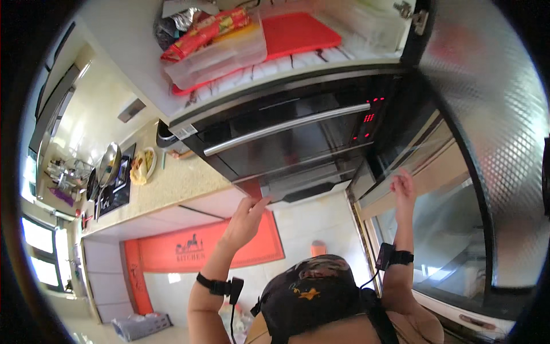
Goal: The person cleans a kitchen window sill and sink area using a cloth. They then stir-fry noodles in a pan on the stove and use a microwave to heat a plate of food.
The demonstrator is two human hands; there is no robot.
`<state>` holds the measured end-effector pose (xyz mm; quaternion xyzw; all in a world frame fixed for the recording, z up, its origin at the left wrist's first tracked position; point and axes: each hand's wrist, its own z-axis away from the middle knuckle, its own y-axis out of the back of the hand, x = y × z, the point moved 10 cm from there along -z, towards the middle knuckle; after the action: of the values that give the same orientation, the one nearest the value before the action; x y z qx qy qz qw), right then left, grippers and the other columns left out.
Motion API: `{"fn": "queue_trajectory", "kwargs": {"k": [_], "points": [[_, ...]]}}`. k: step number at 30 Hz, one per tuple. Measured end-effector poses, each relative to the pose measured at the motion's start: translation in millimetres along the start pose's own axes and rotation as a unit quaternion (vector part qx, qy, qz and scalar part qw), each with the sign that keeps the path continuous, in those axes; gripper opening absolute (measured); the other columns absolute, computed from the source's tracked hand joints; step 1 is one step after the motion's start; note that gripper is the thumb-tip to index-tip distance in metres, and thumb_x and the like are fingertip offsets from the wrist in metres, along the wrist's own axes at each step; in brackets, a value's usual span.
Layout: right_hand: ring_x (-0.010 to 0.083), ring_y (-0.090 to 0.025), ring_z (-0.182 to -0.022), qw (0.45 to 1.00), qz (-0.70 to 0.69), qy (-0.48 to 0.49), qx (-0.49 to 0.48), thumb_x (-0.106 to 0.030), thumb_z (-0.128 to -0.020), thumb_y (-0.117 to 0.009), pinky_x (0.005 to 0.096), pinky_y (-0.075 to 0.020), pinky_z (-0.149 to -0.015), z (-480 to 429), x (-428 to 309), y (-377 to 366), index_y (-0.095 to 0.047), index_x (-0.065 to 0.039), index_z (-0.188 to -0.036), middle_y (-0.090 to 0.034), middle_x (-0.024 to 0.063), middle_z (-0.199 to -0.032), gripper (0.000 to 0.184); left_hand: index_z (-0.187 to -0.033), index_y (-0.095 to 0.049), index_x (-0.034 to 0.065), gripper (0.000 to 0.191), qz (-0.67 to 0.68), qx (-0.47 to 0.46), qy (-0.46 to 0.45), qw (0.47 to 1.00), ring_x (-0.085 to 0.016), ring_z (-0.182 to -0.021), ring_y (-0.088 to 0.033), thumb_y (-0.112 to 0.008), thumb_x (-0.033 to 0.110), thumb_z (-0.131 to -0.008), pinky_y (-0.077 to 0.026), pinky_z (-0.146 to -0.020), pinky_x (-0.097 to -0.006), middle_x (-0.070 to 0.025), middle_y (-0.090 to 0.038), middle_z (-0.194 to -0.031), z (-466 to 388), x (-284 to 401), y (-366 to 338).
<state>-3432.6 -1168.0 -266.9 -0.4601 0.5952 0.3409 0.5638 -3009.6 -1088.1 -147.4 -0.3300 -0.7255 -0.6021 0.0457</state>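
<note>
My left hand (pixel 247 221) is raised in front of the lower part of a black built-in appliance (pixel 275 159), fingers bent and holding nothing that I can see. My right hand (pixel 403 185) is up beside the glass door (pixel 451 215), its fingers partly curled; whether it touches anything cannot be told. A steel bar handle (pixel 288 129) crosses the appliance front, with red lit signs at its right. In the cupboard above lie a clear plastic container (pixel 219 60) with a red packet (pixel 206 34) on it, and a red plastic lid or tray (pixel 300 36).
A textured glass cupboard door (pixel 498 129) stands open at the right. At left a counter (pixel 189 180) carries a plate of food (pixel 148 163) and a pan (pixel 109 163) on a black hob (pixel 124 189). A red kitchen mat (pixel 206 245) and a grey basket (pixel 139 327) lie on the floor.
</note>
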Motion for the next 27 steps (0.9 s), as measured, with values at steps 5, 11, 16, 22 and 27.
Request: {"fn": "queue_trajectory", "kwargs": {"k": [5, 11, 16, 22, 27], "points": [[0.0078, -0.059, -0.078, 0.994, 0.024, 0.019, -0.103, -0.011, -0.087, -0.066, 0.023, -0.0492, -0.072, 73.9, -59.0, -90.0, -0.064, -0.004, -0.104, -0.064, 0.0003, -0.091, 0.019, -0.129, -0.05, 0.0024, 0.04, 0.235, 0.1, 0.063, 0.965, -0.019, -0.086, -0.055, -0.051, -0.004, -0.09, -0.045, -0.081, -0.0289, -0.0085, -0.054, -0.093, 62.4, -30.0, 46.6], [0.0099, -0.061, -0.084, 0.887, 0.044, 0.095, -0.451, -0.008, -0.083, -0.069, 0.0253, -0.0514, -0.074, 273.1, -145.5, -366.1, -0.064, -0.004, -0.104, -0.066, 0.0041, -0.092, 0.022, -0.132, -0.044, 0.0049, 0.042, 0.462, 0.155, 0.162, 0.858, -0.007, -0.092, -0.053, -0.055, 0.004, -0.092, -0.044, -0.082, -0.0237, 0.0, -0.056, -0.097, 178.6, -78.8, 120.6], [0.0194, -0.064, -0.079, 0.793, 0.084, 0.211, -0.566, -0.008, -0.083, -0.067, 0.028, -0.0506, -0.068, 428.1, -164.2, -517.4, -0.067, -0.005, -0.096, -0.065, 0.0076, -0.086, 0.013, -0.134, -0.039, 0.0032, 0.046, 0.54, 0.173, 0.217, 0.794, -0.013, -0.098, -0.057, -0.058, 0.009, -0.092, -0.046, -0.088, -0.0285, -0.0062, -0.06, -0.103, 301.9, -151.6, 166.9], [0.018, -0.065, -0.074, 0.699, 0.066, 0.243, -0.669, -0.011, -0.081, -0.07, 0.0282, -0.0509, -0.065, 548.8, -153.0, -624.0, -0.069, -0.006, -0.089, -0.068, 0.0061, -0.085, 0.01, -0.135, -0.036, 0.0029, 0.05, 0.58, 0.247, 0.322, 0.706, -0.015, -0.099, -0.058, -0.06, 0.012, -0.092, -0.046, -0.091, -0.0302, -0.0086, -0.061, -0.104, 439.7, -218.9, 209.9], [0.0208, -0.064, -0.074, 0.641, 0.015, 0.25, -0.725, -0.018, -0.08, -0.069, 0.0306, -0.0497, -0.064, 596.2, -133.0, -690.2, -0.067, -0.009, -0.09, -0.067, 0.0048, -0.084, 0.013, -0.135, -0.036, 0.0058, 0.05, 0.609, 0.317, 0.361, 0.631, -0.015, -0.099, -0.059, -0.06, 0.012, -0.092, -0.046, -0.09, -0.0299, -0.0086, -0.061, -0.103, 495.5, -266.6, 219.1]]}}
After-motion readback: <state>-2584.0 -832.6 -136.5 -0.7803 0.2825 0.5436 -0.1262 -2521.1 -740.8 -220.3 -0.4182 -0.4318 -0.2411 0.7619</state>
